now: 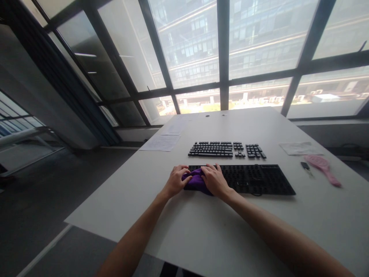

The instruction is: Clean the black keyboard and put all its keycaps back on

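Observation:
A black keyboard base [250,179] without its keycaps lies on the white table in front of me. A crumpled purple cloth [196,181] covers its left end. My left hand [178,179] grips the cloth's left side, with fingers curled over the keyboard's left edge. On the cloth's right side, my right hand [213,177] presses down with bent fingers and holds the fabric. Just behind the base, the loose black keycaps [211,149] lie in rows in keyboard layout, with the number-pad keycaps [255,151] at the right.
To the right lie a pink hairbrush [321,165], a small black-ended tool [305,166] and a pale flat packet or cloth [301,148]. Paper sheets [161,142] rest at the left edge of the white table [138,207]. Large windows stand behind.

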The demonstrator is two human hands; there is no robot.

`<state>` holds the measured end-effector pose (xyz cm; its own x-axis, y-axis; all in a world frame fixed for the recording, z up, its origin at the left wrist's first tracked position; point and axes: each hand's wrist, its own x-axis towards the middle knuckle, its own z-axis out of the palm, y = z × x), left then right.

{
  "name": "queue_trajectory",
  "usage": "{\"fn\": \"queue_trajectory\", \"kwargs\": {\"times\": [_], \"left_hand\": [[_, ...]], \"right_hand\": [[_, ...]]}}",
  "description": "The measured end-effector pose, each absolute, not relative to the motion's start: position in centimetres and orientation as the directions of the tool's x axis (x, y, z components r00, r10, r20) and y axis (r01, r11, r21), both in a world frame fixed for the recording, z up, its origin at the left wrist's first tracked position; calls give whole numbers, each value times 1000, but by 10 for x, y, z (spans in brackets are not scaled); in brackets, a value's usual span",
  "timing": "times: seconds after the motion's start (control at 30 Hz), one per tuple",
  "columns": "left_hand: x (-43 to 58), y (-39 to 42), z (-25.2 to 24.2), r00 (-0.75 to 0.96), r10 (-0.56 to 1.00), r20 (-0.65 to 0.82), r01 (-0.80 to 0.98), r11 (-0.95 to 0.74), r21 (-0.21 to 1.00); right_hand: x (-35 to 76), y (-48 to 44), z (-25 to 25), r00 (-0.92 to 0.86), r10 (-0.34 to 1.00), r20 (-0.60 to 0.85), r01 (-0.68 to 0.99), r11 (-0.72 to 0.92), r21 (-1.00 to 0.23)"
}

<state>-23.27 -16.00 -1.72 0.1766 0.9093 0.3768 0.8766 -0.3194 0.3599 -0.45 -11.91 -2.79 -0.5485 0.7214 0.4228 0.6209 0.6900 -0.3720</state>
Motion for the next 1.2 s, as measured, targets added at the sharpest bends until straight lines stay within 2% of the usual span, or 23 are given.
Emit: {"fn": "queue_trajectory", "kwargs": {"times": [0.13,0.27,0.4,0.57,0.67,0.77,0.87,0.97,1.07,1.13,1.2], "left_hand": [[-224,-165,-11,158,910,383,813,-340,473],[-218,-171,3,61,930,362,701,-298,648],[-215,-172,29,5,954,301,572,-249,782],[-205,-147,68,34,973,226,453,-217,865],[-199,-128,86,54,941,334,527,-311,791],[-196,-121,95,79,846,528,670,-437,600],[-196,-131,90,214,777,592,750,-519,410],[-199,-152,70,426,754,500,749,-604,272],[-202,-174,48,615,726,308,679,-686,260],[-202,-182,37,621,738,262,672,-674,307],[-199,-183,29,547,784,295,709,-621,335]], "right_hand": [[-5,-123,-23,-531,712,459,606,698,-381],[0,-125,-10,-476,737,480,497,676,-544],[12,-119,14,-466,774,428,348,605,-716],[24,-90,44,-447,782,435,249,576,-779],[26,-70,58,-398,796,457,260,575,-776],[29,-61,66,-331,789,518,286,607,-742],[37,-71,63,-369,738,564,325,671,-666],[48,-93,45,-506,678,533,385,730,-564],[59,-117,24,-688,586,428,417,802,-428],[62,-127,12,-748,550,371,420,826,-377],[60,-132,3,-729,573,375,451,814,-366]]}}
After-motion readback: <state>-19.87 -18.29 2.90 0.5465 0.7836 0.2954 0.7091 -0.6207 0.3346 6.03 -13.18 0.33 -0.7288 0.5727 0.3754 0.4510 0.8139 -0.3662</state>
